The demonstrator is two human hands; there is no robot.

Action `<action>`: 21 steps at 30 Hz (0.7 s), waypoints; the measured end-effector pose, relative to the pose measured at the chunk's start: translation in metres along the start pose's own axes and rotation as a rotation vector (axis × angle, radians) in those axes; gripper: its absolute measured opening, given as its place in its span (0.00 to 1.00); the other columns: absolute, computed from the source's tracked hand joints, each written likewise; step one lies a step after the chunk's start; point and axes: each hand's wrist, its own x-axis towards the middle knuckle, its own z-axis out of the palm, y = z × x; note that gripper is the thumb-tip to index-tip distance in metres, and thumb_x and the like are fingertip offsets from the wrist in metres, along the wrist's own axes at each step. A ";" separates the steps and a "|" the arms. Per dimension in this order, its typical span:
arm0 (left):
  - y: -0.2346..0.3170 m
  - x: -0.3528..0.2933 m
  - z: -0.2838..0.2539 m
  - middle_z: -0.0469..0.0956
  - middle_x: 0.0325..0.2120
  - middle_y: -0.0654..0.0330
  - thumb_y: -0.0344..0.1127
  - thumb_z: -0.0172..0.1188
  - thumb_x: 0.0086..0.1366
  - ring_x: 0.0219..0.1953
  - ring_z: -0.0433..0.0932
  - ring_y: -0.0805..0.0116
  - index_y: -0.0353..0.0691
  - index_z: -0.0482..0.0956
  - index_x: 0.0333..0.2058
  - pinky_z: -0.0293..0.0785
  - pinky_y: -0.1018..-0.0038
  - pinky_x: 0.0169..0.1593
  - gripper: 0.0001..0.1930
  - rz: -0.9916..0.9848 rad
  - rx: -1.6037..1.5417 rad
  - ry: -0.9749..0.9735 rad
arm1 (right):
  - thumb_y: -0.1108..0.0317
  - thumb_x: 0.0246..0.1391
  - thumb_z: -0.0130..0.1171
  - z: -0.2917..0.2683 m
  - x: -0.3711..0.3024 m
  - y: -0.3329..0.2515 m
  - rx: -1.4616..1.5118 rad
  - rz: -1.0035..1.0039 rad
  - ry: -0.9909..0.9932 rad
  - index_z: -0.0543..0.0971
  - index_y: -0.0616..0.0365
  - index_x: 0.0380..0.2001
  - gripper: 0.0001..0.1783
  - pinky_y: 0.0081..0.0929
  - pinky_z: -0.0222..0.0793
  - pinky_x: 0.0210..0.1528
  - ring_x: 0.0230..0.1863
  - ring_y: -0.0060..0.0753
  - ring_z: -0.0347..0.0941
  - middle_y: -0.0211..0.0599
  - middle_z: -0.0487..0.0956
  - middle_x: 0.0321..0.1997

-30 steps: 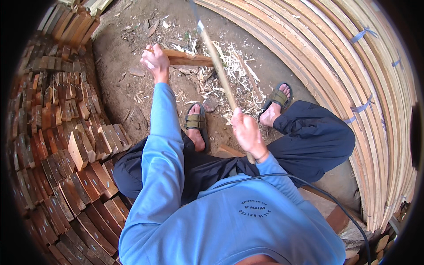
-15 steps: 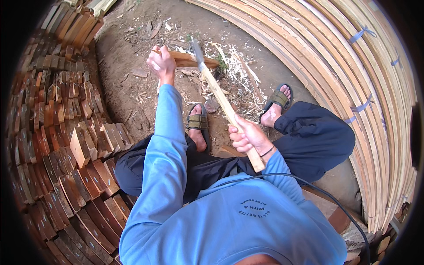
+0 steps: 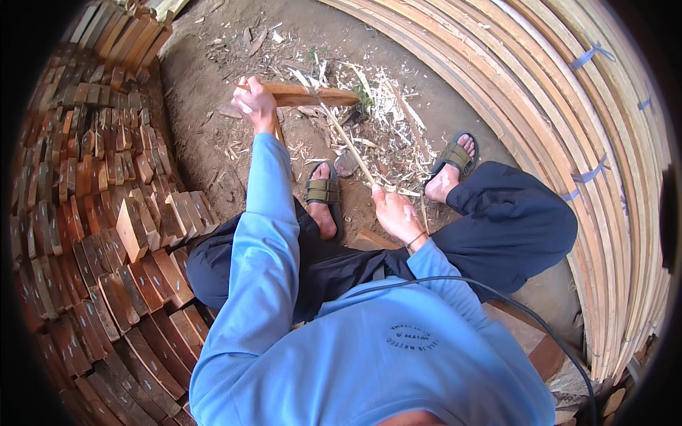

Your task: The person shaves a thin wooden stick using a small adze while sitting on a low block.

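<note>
My left hand is closed round the near-left end of a reddish-brown piece of wood, which lies slantwise just above the ground with its other end among the shavings. My right hand grips a chopping tool by its pale wooden handle. The handle runs up and left from my fist to the wood, and its far end meets the wood around the middle. There the metal blade is thin and hard to make out. Pale wood shavings lie scattered round the wood's far end.
Stacked short brown boards rise along my left. Long bundled planks, tied with bluish strips, curve down my right side. My sandalled feet stand on bare soil either side of the chips. A black cable crosses my shirt.
The chopping tool has swung down, its handle now looking thinner and lower against the wood. My right hand has dropped slightly, while my left hand keeps hold of the wood.
</note>
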 end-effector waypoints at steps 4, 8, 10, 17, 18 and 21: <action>-0.022 0.009 0.013 0.79 0.26 0.34 0.41 0.49 0.57 0.28 0.79 0.38 0.27 0.79 0.28 0.71 0.51 0.37 0.19 0.165 0.004 0.210 | 0.39 0.68 0.40 -0.021 -0.007 -0.013 0.562 0.336 -0.364 0.72 0.59 0.22 0.34 0.33 0.64 0.14 0.11 0.32 0.67 0.38 0.71 0.14; 0.022 0.000 0.015 0.76 0.21 0.35 0.39 0.50 0.57 0.26 0.77 0.39 0.27 0.76 0.23 0.70 0.50 0.36 0.17 0.089 -0.006 -0.012 | 0.36 0.67 0.40 -0.039 -0.007 -0.005 1.396 0.496 -0.794 0.63 0.51 0.29 0.29 0.13 0.43 0.11 0.12 0.09 0.44 0.16 0.53 0.16; 0.021 0.001 0.010 0.77 0.22 0.35 0.39 0.50 0.56 0.27 0.77 0.35 0.29 0.77 0.25 0.71 0.49 0.37 0.16 0.124 0.020 -0.034 | 0.36 0.68 0.39 -0.048 -0.008 -0.004 1.314 0.497 -0.746 0.63 0.50 0.29 0.28 0.12 0.43 0.11 0.12 0.08 0.46 0.16 0.54 0.16; 0.003 0.007 0.007 0.77 0.22 0.35 0.38 0.49 0.57 0.27 0.78 0.36 0.28 0.75 0.22 0.70 0.52 0.35 0.16 0.098 0.007 0.066 | 0.47 0.71 0.38 -0.073 -0.037 -0.020 0.269 0.021 -0.114 0.74 0.66 0.23 0.34 0.48 0.65 0.34 0.24 0.54 0.73 0.53 0.72 0.18; 0.000 0.003 0.004 0.77 0.23 0.35 0.38 0.49 0.57 0.27 0.78 0.37 0.28 0.75 0.22 0.70 0.51 0.35 0.16 0.084 0.004 0.071 | 0.47 0.71 0.38 -0.076 -0.038 -0.026 0.339 0.018 -0.108 0.74 0.67 0.23 0.34 0.48 0.65 0.34 0.24 0.53 0.74 0.53 0.73 0.18; 0.010 0.000 0.003 0.78 0.24 0.34 0.38 0.48 0.58 0.29 0.79 0.38 0.26 0.77 0.24 0.69 0.51 0.36 0.17 0.065 0.025 0.014 | 0.47 0.72 0.36 -0.064 -0.026 -0.036 0.410 -0.081 0.012 0.75 0.67 0.23 0.35 0.48 0.66 0.32 0.24 0.52 0.75 0.55 0.73 0.16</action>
